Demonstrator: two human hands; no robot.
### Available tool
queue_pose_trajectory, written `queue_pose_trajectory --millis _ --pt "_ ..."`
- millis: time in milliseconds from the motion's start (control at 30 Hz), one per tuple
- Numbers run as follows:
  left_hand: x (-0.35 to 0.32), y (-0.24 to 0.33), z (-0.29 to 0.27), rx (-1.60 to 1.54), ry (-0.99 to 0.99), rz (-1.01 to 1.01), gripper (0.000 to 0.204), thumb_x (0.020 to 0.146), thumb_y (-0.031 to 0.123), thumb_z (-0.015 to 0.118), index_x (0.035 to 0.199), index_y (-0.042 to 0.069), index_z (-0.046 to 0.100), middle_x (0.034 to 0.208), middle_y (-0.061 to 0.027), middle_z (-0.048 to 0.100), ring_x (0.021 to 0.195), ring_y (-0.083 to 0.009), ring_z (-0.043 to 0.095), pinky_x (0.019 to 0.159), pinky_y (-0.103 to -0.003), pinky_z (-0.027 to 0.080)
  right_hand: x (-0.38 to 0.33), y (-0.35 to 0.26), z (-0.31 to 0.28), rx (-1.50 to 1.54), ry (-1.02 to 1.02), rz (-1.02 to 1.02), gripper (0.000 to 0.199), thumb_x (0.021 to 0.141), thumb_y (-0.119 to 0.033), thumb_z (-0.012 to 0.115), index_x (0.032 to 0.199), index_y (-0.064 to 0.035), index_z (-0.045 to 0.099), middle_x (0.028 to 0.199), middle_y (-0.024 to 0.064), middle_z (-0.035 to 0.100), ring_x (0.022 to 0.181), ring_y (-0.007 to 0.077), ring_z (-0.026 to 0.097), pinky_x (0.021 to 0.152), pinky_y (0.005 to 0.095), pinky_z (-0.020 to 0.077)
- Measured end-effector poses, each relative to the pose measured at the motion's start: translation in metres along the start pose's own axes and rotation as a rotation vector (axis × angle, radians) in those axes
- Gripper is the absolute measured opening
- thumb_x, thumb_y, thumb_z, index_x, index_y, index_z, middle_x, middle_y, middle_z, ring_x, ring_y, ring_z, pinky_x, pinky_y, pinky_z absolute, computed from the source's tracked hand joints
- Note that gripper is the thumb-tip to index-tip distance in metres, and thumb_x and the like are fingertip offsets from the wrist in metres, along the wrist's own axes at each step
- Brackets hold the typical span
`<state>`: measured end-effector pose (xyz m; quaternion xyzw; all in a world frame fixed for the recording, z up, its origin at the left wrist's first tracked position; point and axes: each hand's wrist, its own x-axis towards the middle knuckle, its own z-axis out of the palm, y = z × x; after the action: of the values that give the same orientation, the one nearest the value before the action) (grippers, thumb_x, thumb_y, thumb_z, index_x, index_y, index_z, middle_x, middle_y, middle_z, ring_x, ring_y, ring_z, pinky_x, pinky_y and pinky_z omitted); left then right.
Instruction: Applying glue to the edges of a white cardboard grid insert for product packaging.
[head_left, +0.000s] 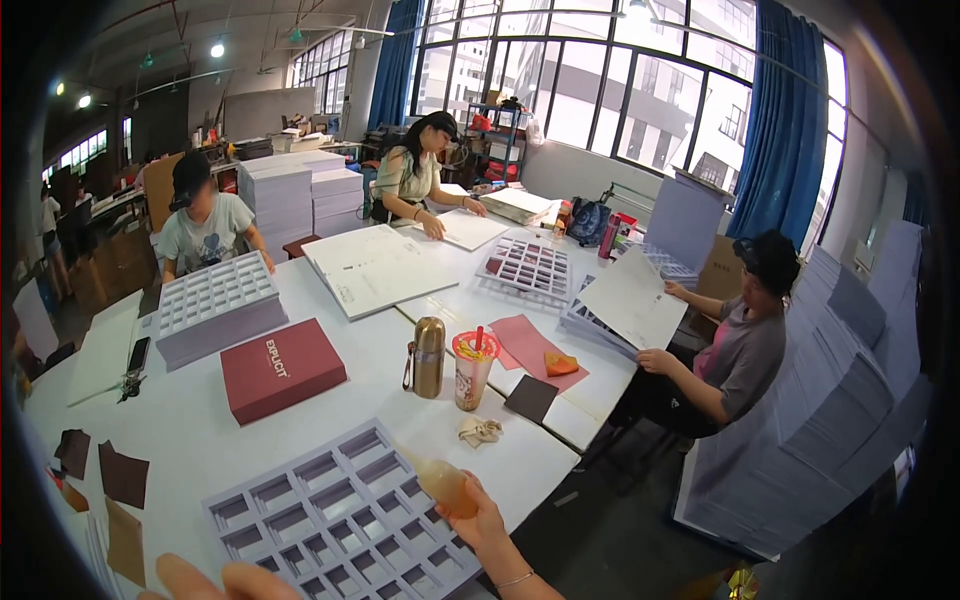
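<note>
Some of the left grip (225, 580) shows at lower left, its hold unclear; lower centre, a pale-lavender gridded tray (326, 487), compartments bare, seems unfinished on the white tabletop (200, 430); the right grip (482, 515) clasps an amber squeeze bottle (440, 482). Beyond, a maroon rectangular box (283, 370), golden flask (428, 360) and red-topped plastic cup (472, 385) block nothing.

Place: workshop | shared white worktables (378, 362) | grid trays (338, 512) | tall panel stacks (800, 430)
</note>
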<state>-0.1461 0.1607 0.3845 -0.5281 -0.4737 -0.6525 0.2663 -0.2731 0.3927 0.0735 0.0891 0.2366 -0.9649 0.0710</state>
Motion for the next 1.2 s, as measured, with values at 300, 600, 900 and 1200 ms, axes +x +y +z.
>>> queue_pose_trajectory --millis 300,600,900,1200 --pt "-0.169 -0.203 -0.004 1.01 -0.053 -0.758 0.037 0.083 0.02 0.061 0.114 0.0 0.056 0.128 -0.0241 0.047 0.13 -0.0403 0.034 0.107 -0.053 0.023 -0.002 -0.058 -0.021 0.159 -0.062 -0.04 0.036 0.09 -0.033 0.057 0.12 -0.0121 0.055 0.123 0.0081 0.057 0.111 0.0262 0.054 0.083 0.0427 0.0469" --pt "-0.219 -0.275 0.047 1.134 -0.341 -0.952 0.053 0.087 0.033 0.056 0.128 0.0 0.048 0.142 -0.0242 0.034 0.136 -0.0411 0.023 0.109 -0.06 0.011 0.133 -0.045 -0.009 -0.07 -0.183 0.159 0.04 0.094 -0.031 0.054 0.127 -0.0095 0.051 0.125 0.0085 0.057 0.116 0.0251 0.053 0.098 0.0497 0.0418" --pt "-0.248 -0.286 0.04 1.267 -0.252 -0.751 0.042 0.084 0.03 0.061 0.118 0.006 0.058 0.132 -0.0173 0.049 0.126 -0.0341 0.044 0.103 -0.053 0.032 0.182 -0.007 -0.017 0.066 -0.243 0.421 0.045 0.093 -0.036 0.054 0.128 -0.0075 0.05 0.12 0.0115 0.058 0.107 0.0278 0.056 0.09 0.0421 0.0457" --pt "-0.225 -0.276 0.028 0.941 -0.114 -0.831 0.028 0.07 0.01 0.066 0.097 0.006 0.064 0.097 -0.0131 0.063 0.097 -0.034 0.057 0.087 -0.044 0.042 0.191 -0.016 -0.005 0.097 -0.044 0.44 0.049 0.094 -0.04 0.049 0.131 -0.0064 0.045 0.126 0.0147 0.052 0.114 0.0336 0.051 0.091 0.0438 0.0422"
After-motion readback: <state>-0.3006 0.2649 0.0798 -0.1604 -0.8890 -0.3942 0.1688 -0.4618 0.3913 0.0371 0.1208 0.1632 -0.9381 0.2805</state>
